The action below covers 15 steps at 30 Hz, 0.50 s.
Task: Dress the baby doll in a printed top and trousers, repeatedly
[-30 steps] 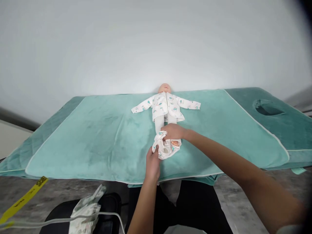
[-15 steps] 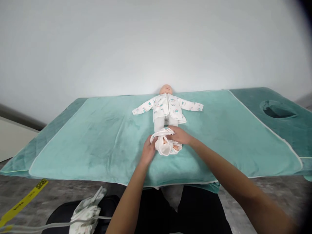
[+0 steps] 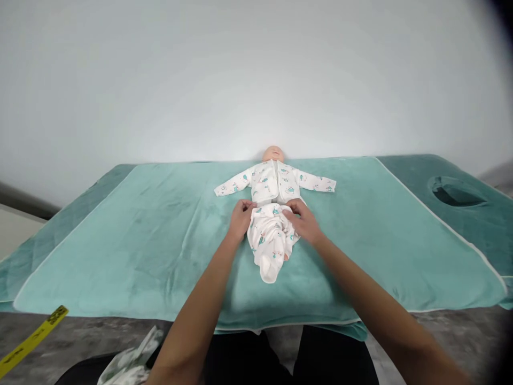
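A baby doll (image 3: 273, 154) lies on its back with its arms spread, its head near the wall. It wears a white patterned jacket (image 3: 264, 183) with long sleeves. Matching baby pants (image 3: 269, 235) cover its legs, bunched in folds, with a plain white foot end towards me. My left hand (image 3: 241, 219) pinches the waistband at its left side. On the other side, my right hand (image 3: 303, 220) is closed on the waistband, thumb on top of the cloth. A bit of the doll's skin shows at the lower right of the pants.
The doll lies on a green padded bed (image 3: 160, 240) with a face hole (image 3: 457, 192) at the right end. Folded patterned cloth (image 3: 130, 358) rests on a black seat at lower left. Yellow tape (image 3: 34, 342) marks the floor.
The pants have gone from a gathered bundle round the doll's lower legs to covering the legs up near the jacket hem. Both hands have moved up towards the doll's waist.
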Tool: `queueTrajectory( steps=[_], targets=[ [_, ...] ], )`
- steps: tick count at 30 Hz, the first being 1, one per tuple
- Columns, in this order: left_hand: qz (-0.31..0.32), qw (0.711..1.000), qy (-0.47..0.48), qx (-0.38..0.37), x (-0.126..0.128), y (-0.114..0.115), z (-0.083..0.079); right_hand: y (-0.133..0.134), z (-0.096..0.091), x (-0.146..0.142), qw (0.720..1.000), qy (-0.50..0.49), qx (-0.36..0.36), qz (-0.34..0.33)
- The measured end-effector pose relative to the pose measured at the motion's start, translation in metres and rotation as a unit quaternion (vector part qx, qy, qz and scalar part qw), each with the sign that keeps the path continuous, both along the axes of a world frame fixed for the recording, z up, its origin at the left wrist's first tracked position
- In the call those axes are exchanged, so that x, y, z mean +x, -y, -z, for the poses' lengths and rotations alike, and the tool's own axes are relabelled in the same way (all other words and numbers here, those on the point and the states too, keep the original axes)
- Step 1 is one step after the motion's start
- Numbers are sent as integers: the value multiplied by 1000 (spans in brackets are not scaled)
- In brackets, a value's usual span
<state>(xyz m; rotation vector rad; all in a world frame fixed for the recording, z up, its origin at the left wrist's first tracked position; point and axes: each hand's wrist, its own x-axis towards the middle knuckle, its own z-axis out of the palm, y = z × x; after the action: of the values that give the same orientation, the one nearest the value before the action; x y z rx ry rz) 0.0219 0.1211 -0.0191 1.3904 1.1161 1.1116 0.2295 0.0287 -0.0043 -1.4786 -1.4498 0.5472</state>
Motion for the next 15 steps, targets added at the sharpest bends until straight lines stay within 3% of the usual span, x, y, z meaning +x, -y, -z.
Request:
queueTrajectory(
  steps=[2,5,7,9,12,14,15],
  targets=[
    [7,994,-63,88,3,-7,-2,-4,-8,4,996,72,17,58],
    [34,949,-216,226,20,-16,-10,-18,-24,-1,967,233,1,98],
    [33,920,-295,257,35,-19,-20,-33,-31,-8,945,315,-31,86],
    [20,910,-324,259,47,-20,-32,-51,-29,-8,933,345,-52,82],
    [-34,956,-217,196,43,-22,-43,-73,-19,17,954,269,-61,115],
    [-70,992,-40,93,24,-25,-40,-73,-11,46,971,164,-66,158],
    [-71,995,51,38,11,-27,-36,-68,-7,60,974,119,-67,180]
  ],
)
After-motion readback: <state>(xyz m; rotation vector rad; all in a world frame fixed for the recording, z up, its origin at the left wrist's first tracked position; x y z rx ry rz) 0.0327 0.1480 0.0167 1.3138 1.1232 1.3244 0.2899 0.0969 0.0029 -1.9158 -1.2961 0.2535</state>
